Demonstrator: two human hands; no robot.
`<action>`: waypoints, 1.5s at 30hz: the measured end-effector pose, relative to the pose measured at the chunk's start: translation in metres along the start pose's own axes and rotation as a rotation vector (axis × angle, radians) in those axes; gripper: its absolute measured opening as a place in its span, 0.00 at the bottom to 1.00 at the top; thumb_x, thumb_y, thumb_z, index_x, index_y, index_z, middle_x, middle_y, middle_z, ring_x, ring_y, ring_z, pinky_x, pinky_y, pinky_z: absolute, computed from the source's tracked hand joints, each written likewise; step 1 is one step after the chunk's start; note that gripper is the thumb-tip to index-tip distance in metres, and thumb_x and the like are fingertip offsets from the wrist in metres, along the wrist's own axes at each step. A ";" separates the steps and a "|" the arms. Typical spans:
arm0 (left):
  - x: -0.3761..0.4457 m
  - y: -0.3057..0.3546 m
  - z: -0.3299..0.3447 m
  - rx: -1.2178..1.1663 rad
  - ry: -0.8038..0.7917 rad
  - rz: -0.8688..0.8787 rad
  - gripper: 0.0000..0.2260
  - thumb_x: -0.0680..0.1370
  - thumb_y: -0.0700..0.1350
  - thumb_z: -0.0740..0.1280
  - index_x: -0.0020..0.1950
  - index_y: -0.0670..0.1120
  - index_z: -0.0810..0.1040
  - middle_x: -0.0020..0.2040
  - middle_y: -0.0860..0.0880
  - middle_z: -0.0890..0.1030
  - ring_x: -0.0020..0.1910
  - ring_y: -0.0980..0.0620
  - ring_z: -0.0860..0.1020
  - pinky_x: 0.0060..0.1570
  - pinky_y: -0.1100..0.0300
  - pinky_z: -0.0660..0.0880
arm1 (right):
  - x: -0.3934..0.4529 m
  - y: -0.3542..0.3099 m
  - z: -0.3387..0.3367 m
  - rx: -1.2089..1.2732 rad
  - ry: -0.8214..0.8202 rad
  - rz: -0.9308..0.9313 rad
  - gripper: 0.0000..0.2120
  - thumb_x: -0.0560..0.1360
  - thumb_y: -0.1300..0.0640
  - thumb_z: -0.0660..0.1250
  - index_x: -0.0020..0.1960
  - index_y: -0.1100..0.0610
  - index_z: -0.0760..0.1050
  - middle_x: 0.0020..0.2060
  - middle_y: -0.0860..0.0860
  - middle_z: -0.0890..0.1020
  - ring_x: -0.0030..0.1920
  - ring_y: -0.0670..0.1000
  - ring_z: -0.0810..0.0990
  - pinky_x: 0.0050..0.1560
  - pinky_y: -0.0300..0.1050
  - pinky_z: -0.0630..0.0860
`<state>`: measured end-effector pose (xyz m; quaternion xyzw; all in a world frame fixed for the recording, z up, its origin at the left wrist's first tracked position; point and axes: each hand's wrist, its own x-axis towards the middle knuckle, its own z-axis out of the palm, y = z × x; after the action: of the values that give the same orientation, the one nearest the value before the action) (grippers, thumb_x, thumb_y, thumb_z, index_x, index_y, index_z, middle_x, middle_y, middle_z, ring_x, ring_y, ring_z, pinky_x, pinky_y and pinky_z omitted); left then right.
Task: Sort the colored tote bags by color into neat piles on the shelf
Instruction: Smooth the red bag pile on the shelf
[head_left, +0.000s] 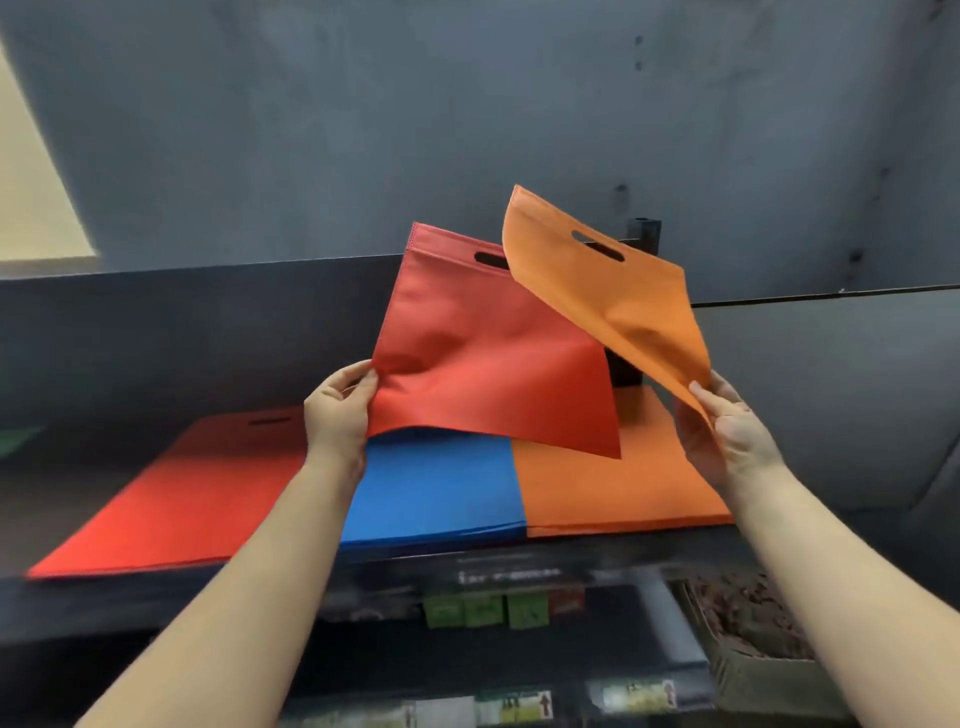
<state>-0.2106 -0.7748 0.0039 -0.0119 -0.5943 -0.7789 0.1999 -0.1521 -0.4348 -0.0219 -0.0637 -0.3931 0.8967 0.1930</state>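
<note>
Left grip (337, 410) pinches a red bag (488, 364), right grip (727, 431) an orange bag (613, 291), above the shelf (104, 597)

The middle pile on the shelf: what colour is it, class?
Blue: the middle pile shows clearly in the head view.

Grey wall (467, 104) behind dark shelving (156, 322).

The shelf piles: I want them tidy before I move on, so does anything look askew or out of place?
Nothing is wrong in the piles themselves: the red pile, blue pile and orange pile lie flat, side by side. Only two bags remain unsorted, a red bag in the left hand and an orange bag in the right hand.
</note>
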 end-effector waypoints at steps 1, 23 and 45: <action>0.006 0.002 -0.015 0.004 0.012 -0.002 0.10 0.77 0.34 0.65 0.58 0.36 0.77 0.43 0.46 0.80 0.41 0.53 0.77 0.55 0.56 0.74 | -0.002 0.009 0.008 0.001 0.001 0.008 0.11 0.79 0.65 0.60 0.50 0.52 0.78 0.37 0.48 0.85 0.34 0.44 0.83 0.32 0.33 0.78; 0.000 -0.029 -0.082 0.128 0.133 -0.044 0.09 0.78 0.35 0.66 0.44 0.49 0.78 0.30 0.59 0.81 0.33 0.63 0.77 0.45 0.67 0.76 | 0.006 -0.007 -0.068 -0.858 0.037 0.187 0.14 0.76 0.68 0.65 0.60 0.59 0.76 0.37 0.53 0.85 0.33 0.49 0.82 0.37 0.40 0.79; -0.006 0.051 -0.183 0.225 0.353 0.168 0.10 0.77 0.39 0.67 0.58 0.42 0.79 0.42 0.53 0.79 0.39 0.60 0.77 0.44 0.67 0.76 | -0.058 0.130 0.124 -1.783 -0.639 -0.250 0.21 0.79 0.44 0.59 0.67 0.56 0.72 0.64 0.52 0.76 0.63 0.53 0.74 0.61 0.47 0.71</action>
<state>-0.1482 -0.9543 -0.0046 0.0977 -0.6300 -0.6784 0.3652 -0.1710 -0.6227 -0.0342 0.1031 -0.9698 0.2151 0.0512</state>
